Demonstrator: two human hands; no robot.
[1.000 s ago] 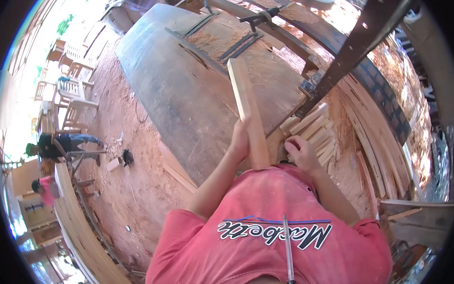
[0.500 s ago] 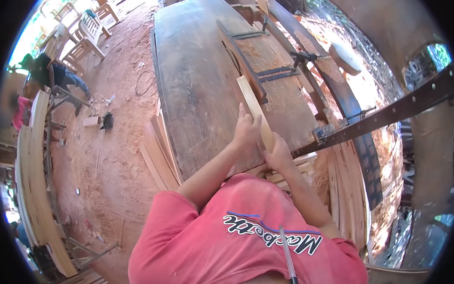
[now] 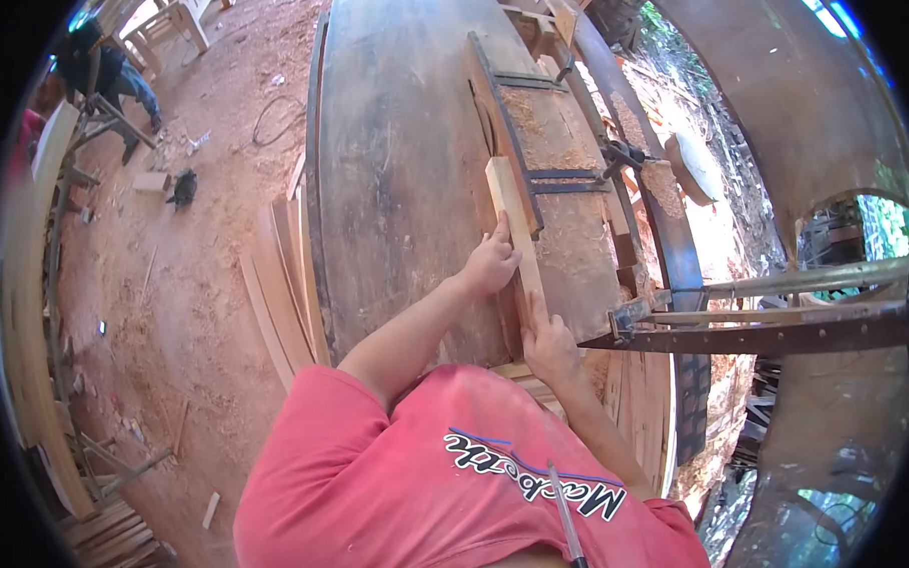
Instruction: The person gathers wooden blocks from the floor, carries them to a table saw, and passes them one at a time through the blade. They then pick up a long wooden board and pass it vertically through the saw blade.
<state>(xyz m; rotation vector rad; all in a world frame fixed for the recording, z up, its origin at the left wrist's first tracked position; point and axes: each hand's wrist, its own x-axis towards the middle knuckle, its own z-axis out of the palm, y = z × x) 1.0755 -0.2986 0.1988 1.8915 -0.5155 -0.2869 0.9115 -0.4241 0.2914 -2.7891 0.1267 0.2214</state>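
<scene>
A pale wooden strip (image 3: 519, 221) lies lengthwise on the large worn tabletop (image 3: 399, 152), close along the wooden guide fence (image 3: 505, 136). My left hand (image 3: 492, 262) grips the strip's left side near its middle, index finger stretched forward along it. At the near end, my right hand (image 3: 550, 345) is closed round the strip, with a finger laid along its top. The underside of the strip and some of my fingers are hidden.
Dark metal bars (image 3: 568, 181) and a clamp (image 3: 621, 155) hold the fence, with sawdust around them. A dark drive belt (image 3: 763, 337) runs off to the right. Boards (image 3: 279, 278) lean at the table's left side. Another person (image 3: 121, 82) stands far left.
The strip has swung from a slant to lie closer along the fence, and both hands have moved with it. My left hand now bears on its side. The whole view has shifted.
</scene>
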